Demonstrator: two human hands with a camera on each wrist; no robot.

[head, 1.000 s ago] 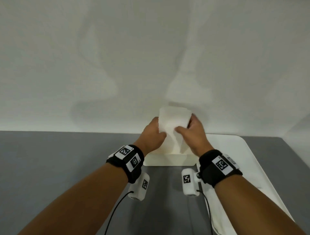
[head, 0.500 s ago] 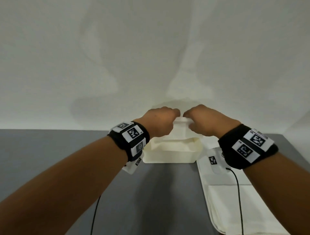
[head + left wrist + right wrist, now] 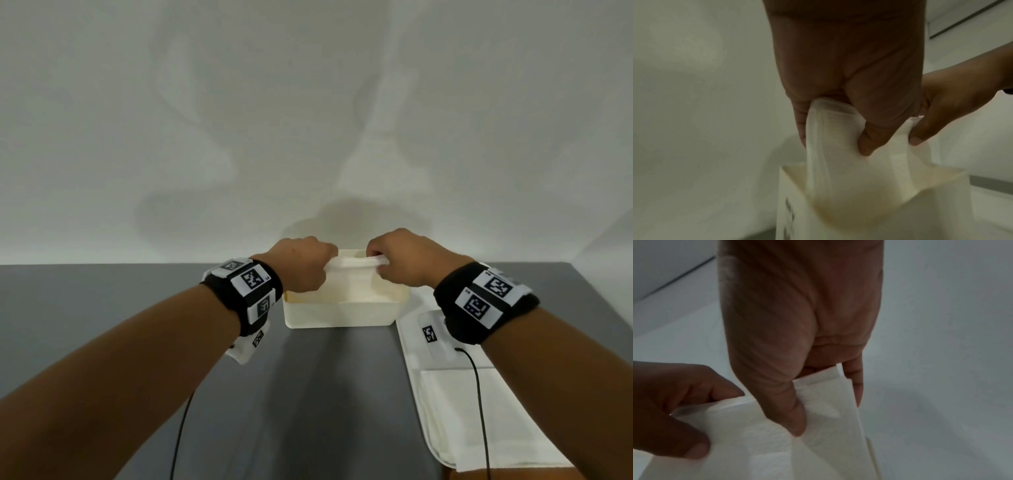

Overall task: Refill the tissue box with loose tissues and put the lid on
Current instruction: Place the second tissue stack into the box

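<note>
Now the left hand [image 3: 303, 269] pinches the left end of the tissues [image 3: 349, 265], with the thumb on the near side and the fingers curled behind. The right hand [image 3: 399, 262] pinches the right end the same way. A second ago the tissues stood up tall between the hands, high over the box. They have since come down, and the hands have turned over so their backs face up. The lower part of the tissues hangs inside the open tissue box [image 3: 342, 313], and the top edge is still a little above the rim. The box sits at the far side of the grey table [image 3: 120, 325], close to the wall. The refill looks almost done: the hands only need to push the tissues flat and let go. A flat white piece [image 3: 455, 394] lies just right of the box, maybe the lid, but I cannot tell.
</note>
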